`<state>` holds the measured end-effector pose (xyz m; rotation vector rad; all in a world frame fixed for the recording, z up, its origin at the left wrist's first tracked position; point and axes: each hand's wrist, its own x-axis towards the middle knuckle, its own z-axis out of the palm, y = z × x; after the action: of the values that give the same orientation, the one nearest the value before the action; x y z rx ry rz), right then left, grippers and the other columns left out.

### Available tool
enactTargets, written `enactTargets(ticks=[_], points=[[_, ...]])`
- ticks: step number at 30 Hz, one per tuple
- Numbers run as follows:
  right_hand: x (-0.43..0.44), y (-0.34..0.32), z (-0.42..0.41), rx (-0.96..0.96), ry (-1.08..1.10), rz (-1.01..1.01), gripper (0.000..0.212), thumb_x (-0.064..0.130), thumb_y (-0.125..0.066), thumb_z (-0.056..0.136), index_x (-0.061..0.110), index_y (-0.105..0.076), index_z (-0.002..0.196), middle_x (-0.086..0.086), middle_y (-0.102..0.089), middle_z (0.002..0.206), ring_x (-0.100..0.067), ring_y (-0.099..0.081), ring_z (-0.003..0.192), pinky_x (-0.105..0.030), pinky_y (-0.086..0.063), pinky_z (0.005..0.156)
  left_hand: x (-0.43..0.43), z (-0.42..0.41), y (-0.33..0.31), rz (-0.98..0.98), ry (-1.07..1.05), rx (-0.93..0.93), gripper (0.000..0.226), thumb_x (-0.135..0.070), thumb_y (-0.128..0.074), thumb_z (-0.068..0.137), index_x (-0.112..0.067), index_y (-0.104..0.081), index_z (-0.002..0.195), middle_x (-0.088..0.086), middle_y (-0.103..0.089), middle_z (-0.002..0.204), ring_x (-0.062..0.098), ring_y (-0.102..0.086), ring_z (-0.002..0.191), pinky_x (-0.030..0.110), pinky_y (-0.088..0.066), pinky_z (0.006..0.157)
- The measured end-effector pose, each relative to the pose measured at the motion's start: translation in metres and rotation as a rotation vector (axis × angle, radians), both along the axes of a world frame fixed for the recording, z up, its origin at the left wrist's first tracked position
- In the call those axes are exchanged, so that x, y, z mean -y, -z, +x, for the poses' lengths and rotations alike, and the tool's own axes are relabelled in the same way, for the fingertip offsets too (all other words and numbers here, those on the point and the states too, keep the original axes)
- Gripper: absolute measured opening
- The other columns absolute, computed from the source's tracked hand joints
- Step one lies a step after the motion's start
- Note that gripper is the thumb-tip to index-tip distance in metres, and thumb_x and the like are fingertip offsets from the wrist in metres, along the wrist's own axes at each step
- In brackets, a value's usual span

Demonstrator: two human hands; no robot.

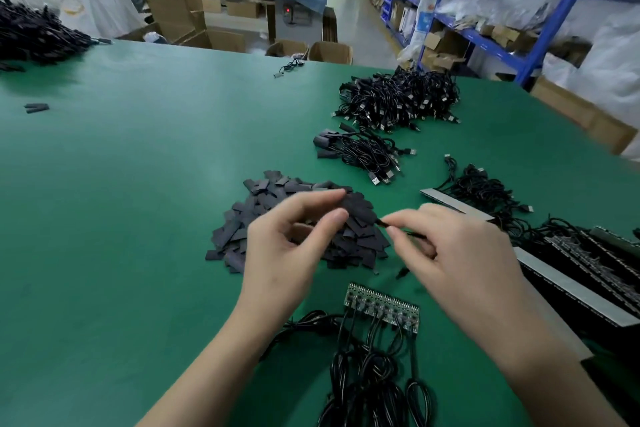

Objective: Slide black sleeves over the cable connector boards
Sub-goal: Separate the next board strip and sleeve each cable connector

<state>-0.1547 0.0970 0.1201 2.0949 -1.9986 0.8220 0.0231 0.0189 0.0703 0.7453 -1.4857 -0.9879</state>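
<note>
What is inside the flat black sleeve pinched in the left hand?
The left hand holds the flat black sleeve; a thin black cable, pinched by the right hand, enters its right end. Any connector board inside is covered and cannot be seen.

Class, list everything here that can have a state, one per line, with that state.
left hand, pinching the black sleeve
right hand, pinching the cable at the sleeve's end
sleeve pile, loose heap on the table
connector board strip, unsleeved, cables attached
small cable bundle, ends sleeved
</note>
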Motion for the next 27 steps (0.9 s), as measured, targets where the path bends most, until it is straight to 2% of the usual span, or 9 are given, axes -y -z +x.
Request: enactTargets(ticks=[2, 4, 8, 13, 17, 20, 24, 27], points=[[0.002, 0.021, -0.002, -0.073, 0.06, -0.01, 0.018, 0.034, -0.062, 0.097, 0.032, -0.078, 0.104, 0.017, -0.045, 0.07, -0.009, -0.05, 0.067, -0.033, -0.041, 0.074, 0.0, -0.004, 0.017, 0.124, 0.03, 0.039, 0.024, -0.016, -0.075, 0.092, -0.033, -0.078, 0.109, -0.013, -0.079, 0.097, 0.007, -0.074, 0.087, 0.025, -0.058, 0.075], [0.004, 0.042, -0.002, -0.07, 0.099, -0.043, 0.016, 0.033, -0.064, 0.097, 0.031, -0.077, 0.105, 0.016, -0.043, 0.072, -0.012, -0.047, 0.072, -0.035, -0.039, 0.083, -0.001, -0.007, 0.03, 0.218, 0.043, 0.027, 0.024, -0.016, -0.074, 0.093, -0.032, -0.078, 0.109, -0.01, -0.079, 0.095, 0.008, -0.075, 0.088, 0.024, -0.058, 0.075], [0.004, 0.074, 0.001, 0.01, 0.179, -0.147, 0.011, 0.034, -0.067, 0.1, 0.031, -0.077, 0.101, 0.016, -0.041, 0.075, -0.012, -0.042, 0.077, -0.034, -0.032, 0.09, -0.005, -0.01, 0.043, 0.285, 0.03, -0.008, 0.02, -0.016, -0.074, 0.093, -0.028, -0.079, 0.108, -0.004, -0.08, 0.092, 0.012, -0.076, 0.088, 0.021, -0.058, 0.076], [0.0, 0.091, 0.007, 0.059, 0.197, -0.191, 0.011, 0.034, -0.069, 0.098, 0.03, -0.078, 0.102, 0.014, -0.047, 0.077, -0.015, -0.048, 0.078, -0.043, -0.039, 0.092, -0.005, -0.012, 0.049, 0.323, -0.012, -0.005, 0.015, -0.014, -0.076, 0.091, -0.024, -0.08, 0.101, -0.002, -0.079, 0.084, 0.012, -0.076, 0.081, 0.017, -0.056, 0.071], [-0.002, 0.093, 0.006, 0.073, 0.194, -0.191, 0.012, 0.034, -0.071, 0.093, 0.029, -0.079, 0.101, 0.012, -0.049, 0.076, -0.016, -0.05, 0.077, -0.046, -0.041, 0.091, -0.005, -0.013, 0.051, 0.338, -0.017, -0.005, 0.017, -0.014, -0.076, 0.091, -0.024, -0.08, 0.103, -0.002, -0.079, 0.083, 0.011, -0.075, 0.08, 0.017, -0.056, 0.072], [-0.004, 0.095, 0.006, 0.064, 0.194, -0.21, 0.01, 0.032, -0.07, 0.099, 0.029, -0.079, 0.101, 0.013, -0.048, 0.075, -0.016, -0.05, 0.077, -0.045, -0.041, 0.091, -0.006, -0.013, 0.052, 0.339, 0.003, 0.017, 0.017, -0.015, -0.075, 0.091, -0.025, -0.081, 0.105, -0.003, -0.079, 0.084, 0.011, -0.075, 0.081, 0.017, -0.056, 0.074], [-0.006, 0.097, 0.007, 0.066, 0.187, -0.212, 0.013, 0.033, -0.07, 0.094, 0.028, -0.079, 0.101, 0.012, -0.051, 0.075, -0.017, -0.051, 0.077, -0.044, -0.041, 0.089, -0.007, -0.014, 0.053, 0.339, 0.023, 0.02, 0.018, -0.015, -0.075, 0.092, -0.024, -0.081, 0.105, -0.001, -0.079, 0.084, 0.012, -0.075, 0.082, 0.019, -0.056, 0.075], [-0.006, 0.098, 0.006, 0.066, 0.188, -0.225, 0.01, 0.031, -0.07, 0.098, 0.028, -0.079, 0.1, 0.013, -0.051, 0.076, -0.015, -0.05, 0.078, -0.041, -0.04, 0.09, -0.007, -0.014, 0.054, 0.327, 0.039, 0.032, 0.018, -0.017, -0.076, 0.091, -0.027, -0.081, 0.105, -0.002, -0.079, 0.086, 0.011, -0.074, 0.082, 0.019, -0.056, 0.074]])
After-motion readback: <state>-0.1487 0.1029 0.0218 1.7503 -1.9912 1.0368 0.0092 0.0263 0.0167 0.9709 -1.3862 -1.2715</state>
